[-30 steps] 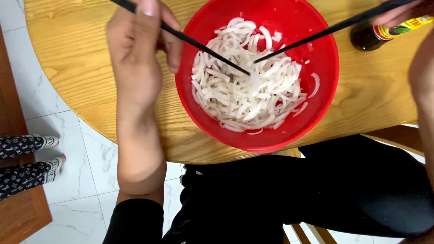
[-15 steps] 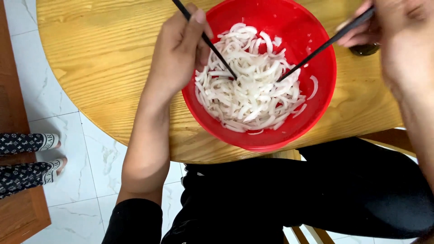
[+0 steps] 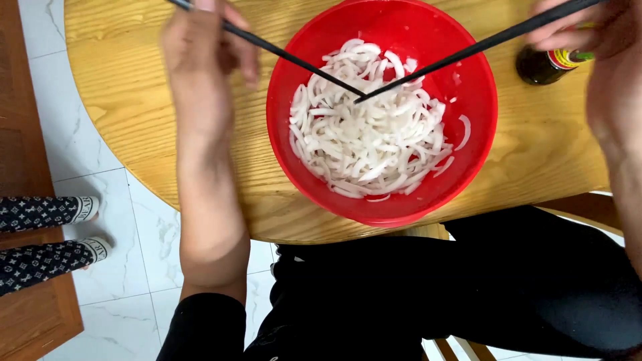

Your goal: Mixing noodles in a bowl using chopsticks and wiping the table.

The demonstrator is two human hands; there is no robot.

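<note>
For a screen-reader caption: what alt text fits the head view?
Each hand holds one black chopstick, left hand and right hand, tips meeting over white strips in a red bowl on a round wooden table. A dark bottle stands beside the bowl.

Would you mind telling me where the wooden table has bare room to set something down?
The widest bare patch of the wooden table lies left of the red bowl, under and beyond the left hand. A narrower strip runs right of the bowl, below the dark bottle. It is crowded around the bottle and the right hand.
</note>
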